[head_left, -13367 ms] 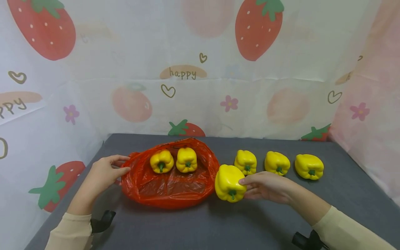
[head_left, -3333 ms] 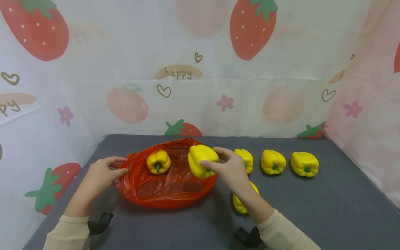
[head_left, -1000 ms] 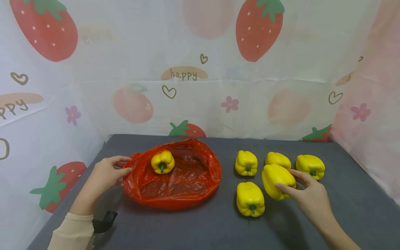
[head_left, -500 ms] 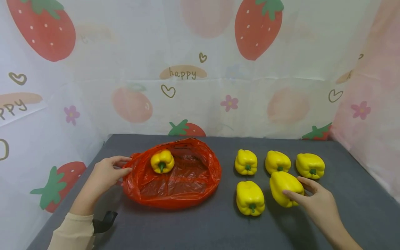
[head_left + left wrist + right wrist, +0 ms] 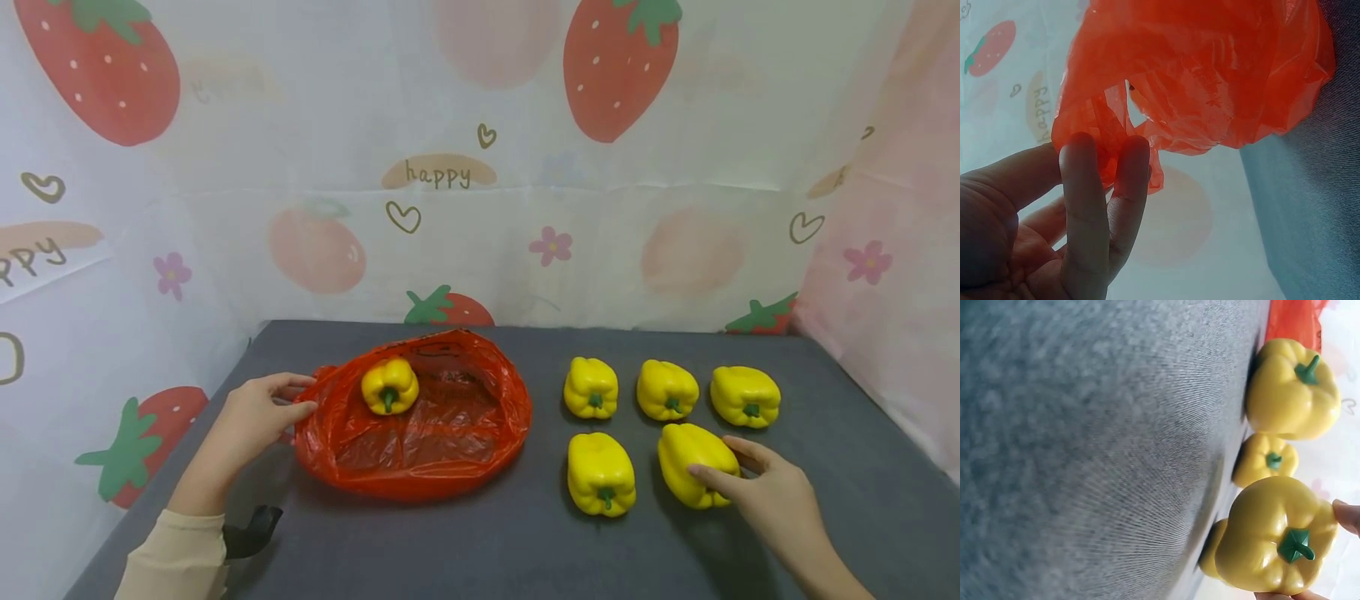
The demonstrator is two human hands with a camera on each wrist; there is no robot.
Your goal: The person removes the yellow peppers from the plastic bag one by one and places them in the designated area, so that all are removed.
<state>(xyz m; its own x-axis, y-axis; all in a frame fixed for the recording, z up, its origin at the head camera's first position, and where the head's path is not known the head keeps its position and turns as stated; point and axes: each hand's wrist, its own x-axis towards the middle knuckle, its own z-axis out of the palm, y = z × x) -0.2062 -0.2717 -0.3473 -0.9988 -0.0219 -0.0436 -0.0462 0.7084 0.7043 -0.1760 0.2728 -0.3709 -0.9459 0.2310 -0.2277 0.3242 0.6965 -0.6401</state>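
Observation:
My left hand (image 5: 251,421) pinches the left edge of a red plastic bag (image 5: 416,485), which lies on its side with its mouth toward me. In the left wrist view, thumb and fingers meet on the thin red film near a handle loop (image 5: 1110,119). One yellow bell pepper (image 5: 390,387) sits inside the bag at its left. My right hand (image 5: 780,500) holds another yellow bell pepper (image 5: 693,465) between thumb and fingers, low over the table. The right wrist view shows its green stem (image 5: 1296,545) facing the camera; whether its underside touches the cloth I cannot tell.
Behind the held pepper, three yellow peppers stand in a row: left (image 5: 591,388), middle (image 5: 667,390) and right (image 5: 745,397). One more pepper (image 5: 601,475) stands left of the held one. Grey cloth (image 5: 450,558) covers the table; a printed curtain (image 5: 480,267) hangs behind.
One pepper came out of the bag earlier and stands at front left; a second followed in my right hand. Over the last second that pepper has moved right and down. My left hand stays put.

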